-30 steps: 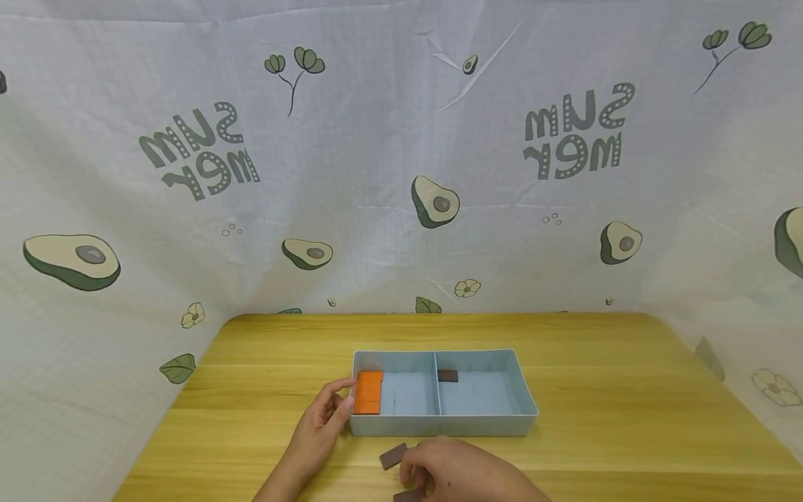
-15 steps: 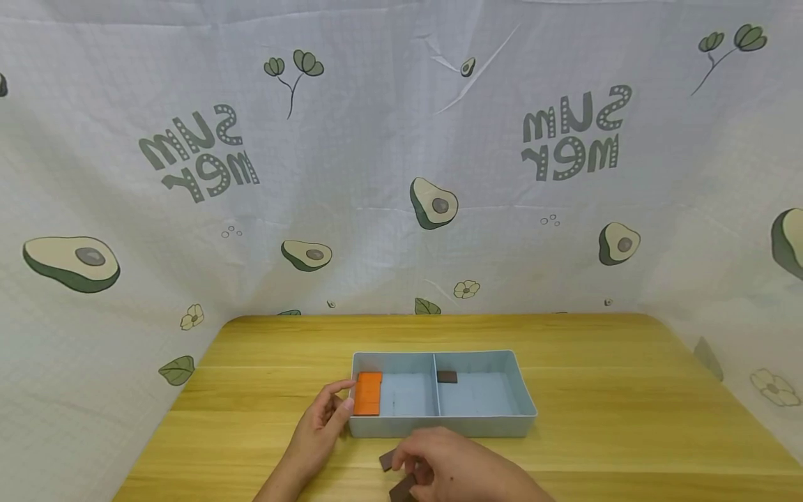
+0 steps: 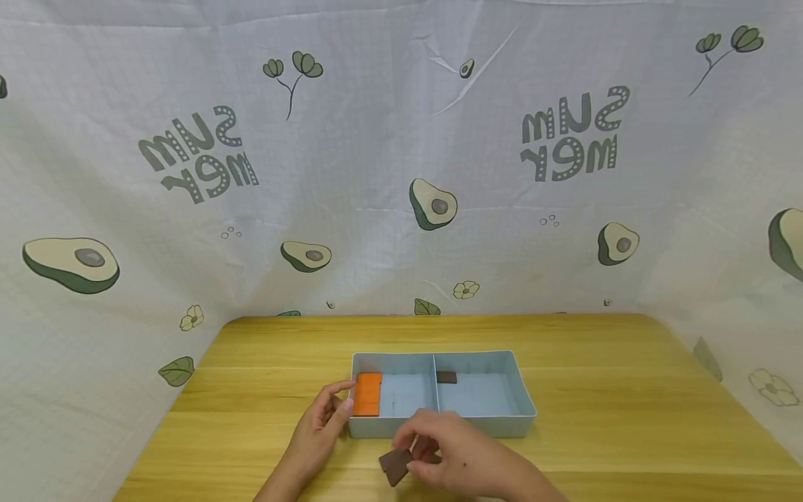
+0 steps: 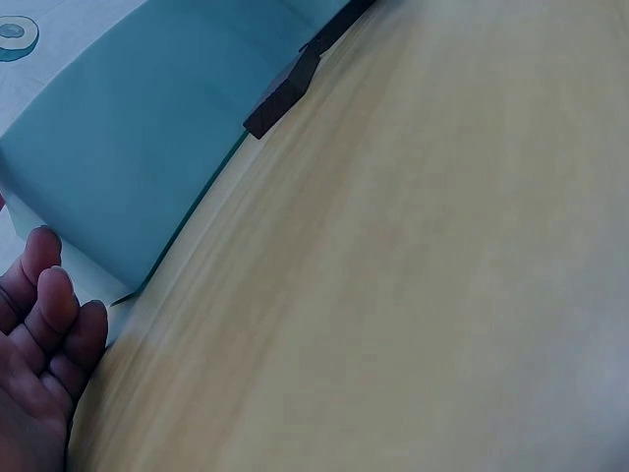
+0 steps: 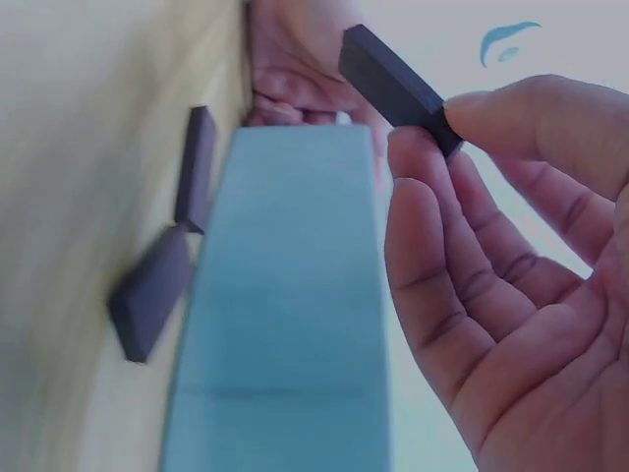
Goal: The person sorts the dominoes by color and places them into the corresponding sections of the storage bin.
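Note:
A light blue two-section box (image 3: 489,426) stands on the wooden table. At its left front corner my left hand (image 3: 316,425) rests with relaxed fingers, index and thumb tips right at the rim. My right hand (image 3: 454,453), in front of the box, pinches a dark brown rectangular tile (image 5: 395,81) between thumb and fingers, held up by one end. Two more brown tiles (image 5: 152,290) lie beside the box's front wall in the right wrist view. Orange tiles (image 3: 367,394) sit against the left section's left wall. One brown tile (image 3: 447,377) lies in the right section, beside the divider.
A thin divider (image 3: 436,383) splits the box crosswise. The wooden table (image 3: 602,418) reaches out to both sides. Behind it and along the sides hangs a white cloth (image 3: 376,153) printed with avocados, flowers and lettering.
My right hand has picked a brown tile up off the table and moved it slightly up toward the box's front wall. The left hand has stayed at the box's corner.

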The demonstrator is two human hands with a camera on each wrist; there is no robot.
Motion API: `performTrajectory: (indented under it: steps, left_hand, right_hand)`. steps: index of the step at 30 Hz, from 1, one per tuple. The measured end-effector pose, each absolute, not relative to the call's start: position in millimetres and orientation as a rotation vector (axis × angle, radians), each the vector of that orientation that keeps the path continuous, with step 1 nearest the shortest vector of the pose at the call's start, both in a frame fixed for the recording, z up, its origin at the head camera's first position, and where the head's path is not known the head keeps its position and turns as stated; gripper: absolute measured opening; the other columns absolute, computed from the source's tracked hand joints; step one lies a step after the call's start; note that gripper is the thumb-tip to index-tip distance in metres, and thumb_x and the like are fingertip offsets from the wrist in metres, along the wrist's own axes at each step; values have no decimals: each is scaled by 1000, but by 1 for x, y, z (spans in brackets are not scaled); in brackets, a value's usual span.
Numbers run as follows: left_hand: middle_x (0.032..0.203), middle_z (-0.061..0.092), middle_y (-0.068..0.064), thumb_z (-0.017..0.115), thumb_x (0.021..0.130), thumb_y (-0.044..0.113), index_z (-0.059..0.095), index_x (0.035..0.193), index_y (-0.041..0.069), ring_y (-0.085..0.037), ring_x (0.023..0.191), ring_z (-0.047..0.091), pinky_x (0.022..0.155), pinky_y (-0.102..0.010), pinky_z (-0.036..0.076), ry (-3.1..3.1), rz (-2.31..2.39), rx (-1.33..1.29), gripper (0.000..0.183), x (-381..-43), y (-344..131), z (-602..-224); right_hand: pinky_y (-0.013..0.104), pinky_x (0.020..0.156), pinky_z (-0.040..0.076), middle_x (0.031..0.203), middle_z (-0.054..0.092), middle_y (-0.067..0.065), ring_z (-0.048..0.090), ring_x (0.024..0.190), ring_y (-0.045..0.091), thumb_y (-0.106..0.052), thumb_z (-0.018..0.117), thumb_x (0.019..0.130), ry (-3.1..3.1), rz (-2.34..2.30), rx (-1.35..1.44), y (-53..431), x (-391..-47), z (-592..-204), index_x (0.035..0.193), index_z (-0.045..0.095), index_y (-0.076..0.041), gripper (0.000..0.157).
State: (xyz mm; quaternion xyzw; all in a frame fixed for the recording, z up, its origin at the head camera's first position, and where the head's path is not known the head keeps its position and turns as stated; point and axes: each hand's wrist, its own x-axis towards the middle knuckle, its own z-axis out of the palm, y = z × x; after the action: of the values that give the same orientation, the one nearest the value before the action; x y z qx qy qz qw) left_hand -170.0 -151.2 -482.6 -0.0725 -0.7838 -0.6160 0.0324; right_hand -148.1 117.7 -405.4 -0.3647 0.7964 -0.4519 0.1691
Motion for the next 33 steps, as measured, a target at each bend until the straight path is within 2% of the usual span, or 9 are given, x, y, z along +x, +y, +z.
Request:
performTrajectory:
  steps: [5, 18, 24, 33]
  left_hand:
    - [83, 56, 1, 60, 104, 23, 61, 134, 17, -9, 72, 53, 68, -23, 46, -2413, -1895, -222, 31, -170, -151, -483]
    - [83, 55, 0, 60, 104, 24, 61, 134, 18, -9, 71, 53, 66, -23, 46, -2418, -1903, -209, 31, -169, -151, -483]
    - [84, 56, 0, 61, 104, 25, 61, 134, 21, -9, 72, 53, 67, -23, 45, -2426, -1894, -206, 30, -170, -151, -484]
    - [84, 56, 0, 61, 104, 26, 61, 133, 22, -9, 72, 53, 66, -23, 45, -2427, -1889, -199, 30, -170, -151, -483]
  right_hand:
    - [23, 77, 57, 106, 69, -2, 65, 88, -3, -13, 74, 94, 2368, -1356, -1110, 125, -148, -395, 113, 66, -20, 21]
    - [26, 80, 58, 112, 68, 2, 71, 92, 7, -20, 71, 98, 2577, -1457, -1003, 147, -154, -379, 116, 66, -19, 19]
    - [26, 79, 58, 111, 70, 2, 72, 93, 10, -17, 71, 97, 2689, -1505, -849, 156, -160, -375, 117, 67, -13, 21]
    - [24, 80, 58, 114, 70, 1, 72, 98, 11, -11, 72, 95, 2824, -1552, -567, 167, -171, -374, 117, 67, -15, 23]
